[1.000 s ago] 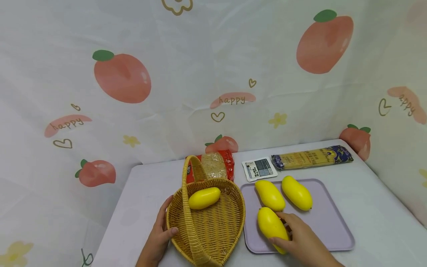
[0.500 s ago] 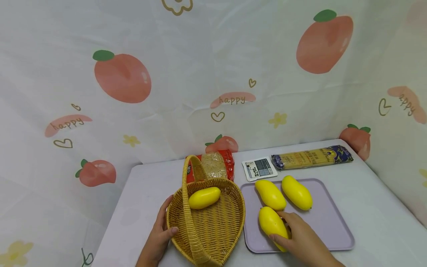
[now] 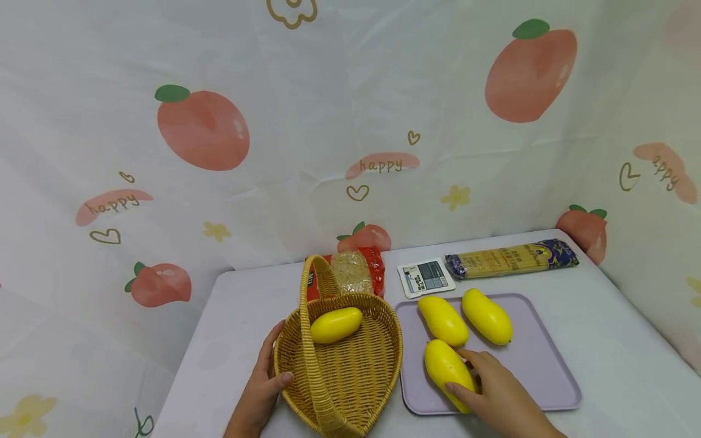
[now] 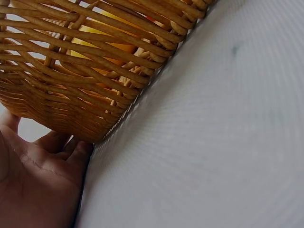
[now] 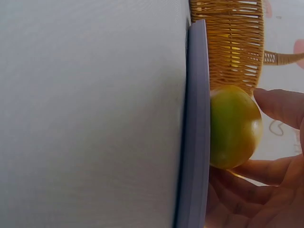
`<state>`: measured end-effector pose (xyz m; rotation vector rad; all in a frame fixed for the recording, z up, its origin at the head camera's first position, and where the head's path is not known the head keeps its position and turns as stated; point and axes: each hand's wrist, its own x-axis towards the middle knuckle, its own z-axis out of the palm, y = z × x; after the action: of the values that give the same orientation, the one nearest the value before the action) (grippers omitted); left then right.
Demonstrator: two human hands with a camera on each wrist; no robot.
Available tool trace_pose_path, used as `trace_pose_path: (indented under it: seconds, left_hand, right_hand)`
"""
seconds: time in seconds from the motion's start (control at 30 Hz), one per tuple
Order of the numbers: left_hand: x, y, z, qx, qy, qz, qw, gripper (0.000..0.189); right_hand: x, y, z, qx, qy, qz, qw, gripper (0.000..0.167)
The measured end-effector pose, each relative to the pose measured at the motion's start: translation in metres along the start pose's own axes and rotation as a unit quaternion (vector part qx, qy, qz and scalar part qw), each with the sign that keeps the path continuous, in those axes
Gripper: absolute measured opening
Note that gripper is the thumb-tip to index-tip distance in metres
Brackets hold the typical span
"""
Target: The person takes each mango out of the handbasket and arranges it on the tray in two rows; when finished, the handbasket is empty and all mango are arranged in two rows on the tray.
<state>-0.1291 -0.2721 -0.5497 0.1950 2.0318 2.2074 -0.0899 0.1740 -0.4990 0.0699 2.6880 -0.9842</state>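
Observation:
A heart-shaped wicker basket (image 3: 358,377) with an arched handle stands in the middle, one yellow mango (image 3: 336,325) inside it. At its left side my left hand (image 3: 261,386) holds the wall, thumb over the rim and fingers outside; the left wrist view shows them against the weave (image 4: 57,104). My right hand (image 3: 495,386) grips another mango (image 3: 446,368), thumb on the near side and fingers round the far side. In the right wrist view this mango (image 5: 235,126) sits right at the tray's surface. Two more mangoes (image 3: 442,321) lie behind it on the lilac tray (image 3: 542,371).
Behind the basket lies a red bag with a clear window (image 3: 350,271). A small flat white packet (image 3: 426,277) sits behind the tray, with a long yellow-and-blue package (image 3: 509,258) to its right. A printed cloth (image 3: 306,121) hangs behind the white table (image 3: 230,310).

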Motion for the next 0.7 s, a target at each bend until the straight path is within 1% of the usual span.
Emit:
trace_pose_path:
  seconds: [0.1, 0.2, 0.37, 0.47, 0.57, 0.7]
  left_hand:
    - [-0.001, 0.0, 0.0, 0.003, 0.001, 0.0, 1.0, 0.098]
    - [-0.001, 0.0, 0.0, 0.001, 0.002, -0.004, 1.0, 0.099]
    - [0.0, -0.001, -0.001, -0.003, 0.001, -0.009, 1.0, 0.102]
    - [0.0, -0.001, -0.001, -0.005, -0.001, -0.011, 0.9999, 0.101]
    - [0.0, -0.002, -0.001, -0.007, 0.001, -0.011, 0.9999, 0.101]
    - [0.0, -0.002, -0.001, -0.009, 0.003, -0.012, 0.9999, 0.099]
  right_hand:
    - [-0.001, 0.0, -0.002, 0.001, -0.006, 0.011, 0.9999, 0.091]
    - [-0.003, 0.0, -0.005, 0.002, -0.006, 0.014, 0.9999, 0.09]
    - [-0.003, 0.0, -0.013, -0.005, -0.004, 0.007, 1.0, 0.087]
    - [-0.004, -0.002, -0.021, 0.006, 0.012, -0.002, 0.9999, 0.086]
    - [-0.005, -0.002, -0.031, 0.053, 0.026, -0.026, 0.9979, 0.081]
    - [-0.006, 0.005, -0.041, 0.139, 0.039, -0.063, 0.9875, 0.066]
